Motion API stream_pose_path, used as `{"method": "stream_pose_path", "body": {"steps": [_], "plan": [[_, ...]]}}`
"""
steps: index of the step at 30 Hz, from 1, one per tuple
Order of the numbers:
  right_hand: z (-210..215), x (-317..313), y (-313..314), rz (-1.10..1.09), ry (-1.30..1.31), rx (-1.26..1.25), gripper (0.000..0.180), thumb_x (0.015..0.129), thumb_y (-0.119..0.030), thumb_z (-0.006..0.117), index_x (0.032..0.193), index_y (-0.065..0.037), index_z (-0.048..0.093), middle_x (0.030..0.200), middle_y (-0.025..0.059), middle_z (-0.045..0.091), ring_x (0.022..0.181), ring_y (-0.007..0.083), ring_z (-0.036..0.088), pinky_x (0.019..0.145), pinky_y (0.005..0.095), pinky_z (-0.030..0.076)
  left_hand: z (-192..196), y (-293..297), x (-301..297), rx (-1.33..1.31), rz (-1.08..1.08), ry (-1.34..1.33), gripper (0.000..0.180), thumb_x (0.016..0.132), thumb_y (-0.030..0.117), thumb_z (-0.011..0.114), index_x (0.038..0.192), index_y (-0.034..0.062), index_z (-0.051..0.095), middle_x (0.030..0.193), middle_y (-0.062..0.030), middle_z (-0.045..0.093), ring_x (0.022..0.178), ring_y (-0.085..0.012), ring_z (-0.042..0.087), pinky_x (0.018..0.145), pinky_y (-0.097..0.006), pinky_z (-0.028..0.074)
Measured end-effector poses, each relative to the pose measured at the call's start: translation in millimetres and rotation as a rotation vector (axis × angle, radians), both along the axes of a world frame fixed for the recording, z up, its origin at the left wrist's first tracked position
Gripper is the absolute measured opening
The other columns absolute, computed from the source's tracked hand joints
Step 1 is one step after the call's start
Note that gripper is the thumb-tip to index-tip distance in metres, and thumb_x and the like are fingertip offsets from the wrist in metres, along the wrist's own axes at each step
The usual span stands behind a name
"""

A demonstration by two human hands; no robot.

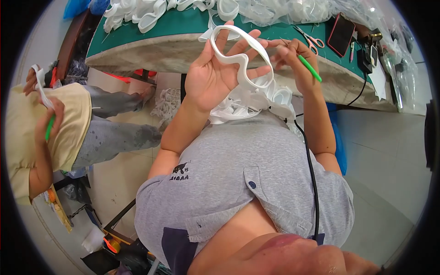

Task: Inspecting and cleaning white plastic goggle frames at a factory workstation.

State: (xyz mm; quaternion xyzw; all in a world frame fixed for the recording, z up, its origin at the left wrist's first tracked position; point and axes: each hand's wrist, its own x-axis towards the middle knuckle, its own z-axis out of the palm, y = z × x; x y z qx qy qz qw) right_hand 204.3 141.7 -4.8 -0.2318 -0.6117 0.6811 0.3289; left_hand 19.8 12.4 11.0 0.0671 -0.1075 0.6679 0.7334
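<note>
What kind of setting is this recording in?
Probably a small hand-finishing workshop: white goggle frames heaped on a green-topped workbench, bagged parts, and a co-worker handling the same pieces.

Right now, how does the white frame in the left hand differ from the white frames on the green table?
The held white frame is single, raised upright in the left hand; the frames on the table lie flat in a heap on the green table, untouched. The right hand, holding a green tool, touches the held one. Both look alike: white, goggle-shaped.
</note>
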Motion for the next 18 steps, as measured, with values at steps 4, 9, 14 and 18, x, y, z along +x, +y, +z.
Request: {"method": "stream_pose_path", "body": {"steps": [4, 9, 14, 18], "plan": [[8.9, -2.4, -19.1, 0.268, 0.293, -0.446, 0.018, 0.090, -0.015, 0.061, 0.081, -0.008, 0.046, 0.105, 0.0164, 0.064, 0.091, 0.0204, 0.064, 0.084, 0.0347, 0.049, -4.2, 1.8, -1.5, -0.002, -0.035, -0.146, 0.047, 0.100, 0.027, 0.030, 0.144, 0.0090, 0.027, 0.153, -0.0202, 0.000, 0.141, -0.0384, -0.002, 0.109, -0.067, 0.006], [10.8, 1.4, -22.4, 0.323, 0.257, -0.267, 0.032, 0.082, -0.007, 0.067, 0.079, -0.014, 0.036, 0.093, 0.0121, 0.062, 0.091, 0.0209, 0.063, 0.083, 0.0320, 0.048, -0.2, 0.1, 1.7, 0.068, 0.056, -0.035, 0.049, 0.101, 0.027, 0.027, 0.145, 0.0073, 0.022, 0.153, -0.0200, 0.001, 0.141, -0.0376, 0.000, 0.110, -0.066, 0.008], [9.8, 2.3, -23.1, 0.259, 0.361, -0.176, 0.032, 0.082, -0.003, 0.066, 0.079, -0.013, 0.035, 0.092, 0.0117, 0.062, 0.092, 0.0206, 0.063, 0.084, 0.0303, 0.048, 4.3, -6.4, 12.4, -0.042, 0.160, 0.386, 0.065, 0.095, 0.050, 0.036, 0.145, 0.0103, 0.021, 0.151, -0.0183, 0.016, 0.140, -0.0339, 0.018, 0.113, -0.054, 0.016], [3.8, 3.0, -24.5, 0.225, 0.414, -0.250, 0.032, 0.082, -0.002, 0.065, 0.080, -0.013, 0.035, 0.094, 0.0123, 0.061, 0.092, 0.0209, 0.063, 0.084, 0.0296, 0.048, 7.3, -14.5, 25.8, 0.025, 0.207, 0.822, 0.100, 0.081, 0.068, 0.049, 0.146, 0.0038, 0.010, 0.147, -0.0247, 0.021, 0.138, -0.0327, 0.024, 0.113, -0.042, 0.022]]}}
